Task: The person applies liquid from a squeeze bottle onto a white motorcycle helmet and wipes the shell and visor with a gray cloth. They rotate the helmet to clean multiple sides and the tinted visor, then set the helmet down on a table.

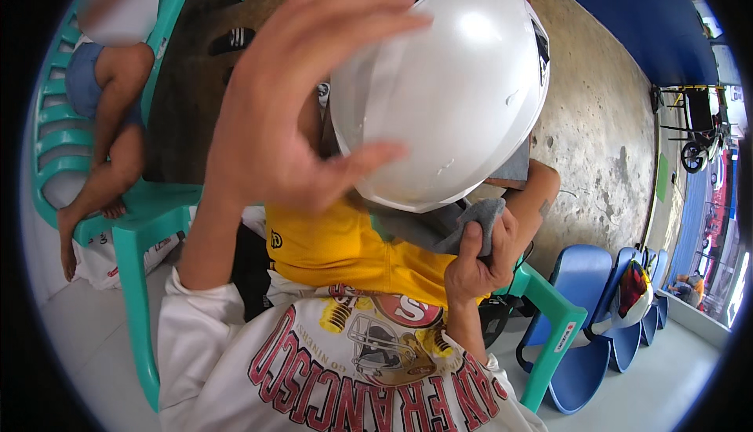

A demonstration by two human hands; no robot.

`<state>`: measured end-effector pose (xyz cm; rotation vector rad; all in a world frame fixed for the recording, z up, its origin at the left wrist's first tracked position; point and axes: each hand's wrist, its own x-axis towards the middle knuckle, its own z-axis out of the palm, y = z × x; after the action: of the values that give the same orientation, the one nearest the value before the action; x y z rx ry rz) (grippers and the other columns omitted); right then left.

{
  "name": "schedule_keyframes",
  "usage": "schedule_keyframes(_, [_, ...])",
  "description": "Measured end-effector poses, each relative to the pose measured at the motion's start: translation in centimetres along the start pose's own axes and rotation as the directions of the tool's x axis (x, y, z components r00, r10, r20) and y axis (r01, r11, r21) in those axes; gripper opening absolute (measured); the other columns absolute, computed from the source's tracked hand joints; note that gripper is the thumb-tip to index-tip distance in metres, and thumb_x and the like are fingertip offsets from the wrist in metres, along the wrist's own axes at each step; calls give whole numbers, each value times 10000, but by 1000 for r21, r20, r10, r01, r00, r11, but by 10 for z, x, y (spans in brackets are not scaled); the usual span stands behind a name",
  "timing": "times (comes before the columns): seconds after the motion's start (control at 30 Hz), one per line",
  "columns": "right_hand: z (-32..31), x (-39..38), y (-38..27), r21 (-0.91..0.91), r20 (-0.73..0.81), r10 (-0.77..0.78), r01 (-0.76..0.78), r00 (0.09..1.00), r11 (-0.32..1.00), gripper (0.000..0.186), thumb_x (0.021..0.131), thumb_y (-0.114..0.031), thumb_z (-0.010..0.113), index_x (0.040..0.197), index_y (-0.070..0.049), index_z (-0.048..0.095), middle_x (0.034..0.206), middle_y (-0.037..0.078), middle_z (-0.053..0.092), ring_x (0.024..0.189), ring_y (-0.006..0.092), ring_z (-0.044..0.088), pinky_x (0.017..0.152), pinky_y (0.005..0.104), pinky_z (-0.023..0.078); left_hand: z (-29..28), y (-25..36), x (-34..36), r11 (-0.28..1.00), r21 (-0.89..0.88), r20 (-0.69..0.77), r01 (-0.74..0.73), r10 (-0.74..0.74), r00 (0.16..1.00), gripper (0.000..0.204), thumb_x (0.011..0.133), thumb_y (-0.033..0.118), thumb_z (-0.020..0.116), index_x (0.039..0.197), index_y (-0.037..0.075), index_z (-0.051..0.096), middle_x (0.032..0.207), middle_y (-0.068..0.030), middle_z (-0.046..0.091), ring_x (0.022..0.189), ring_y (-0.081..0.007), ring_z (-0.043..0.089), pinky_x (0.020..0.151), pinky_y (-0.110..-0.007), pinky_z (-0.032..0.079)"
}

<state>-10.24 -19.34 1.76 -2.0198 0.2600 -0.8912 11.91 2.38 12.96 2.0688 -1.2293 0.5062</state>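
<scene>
A glossy white helmet (463, 94) rests over my lap, with dark vents on its top and side and small scuffs on its shell. My left hand (274, 102) is raised in front of its left side, thumb and fingers wide apart and slightly blurred. Whether the fingertips touch the shell I cannot tell. Just below the helmet's lower right edge, my right hand (482, 255) pinches a folded grey cloth (478, 220). Yellow shorts (337, 251) show beneath the helmet.
I sit on a green plastic chair (549, 298). To the left, another person (110, 94) sits on a green bench (59, 142). Blue seats (576, 275) stand in a row at right, one carrying a white and red bundle (634, 295). Dark slippers (231, 41) lie on the floor.
</scene>
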Motion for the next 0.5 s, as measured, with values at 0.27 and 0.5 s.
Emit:
schedule_keyframes(0.27, [1, -28, 17, 67, -53, 12, -8, 999, 998, 371, 880, 98, 705, 1247, 39, 709, 1137, 245, 682, 974, 341, 672, 839, 413, 552, 27, -31, 32, 991, 125, 53, -42, 36, 998, 773, 725, 489, 833, 1310, 6, 689, 1357, -203, 664, 1278, -371, 619, 1081, -506, 463])
schedule_keyframes(0.5, [4, -4, -7, -245, 139, -232, 261, 963, 934, 471, 728, 34, 808, 1191, -20, 742, 1038, 223, 669, 787, 339, 681, 659, 383, 550, 31, -21, 33, 988, 151, 83, -34, 22, 996, 781, 728, 496, 829, 1319, 7, 683, 1364, -203, 659, 1285, -371, 614, 1087, -512, 455])
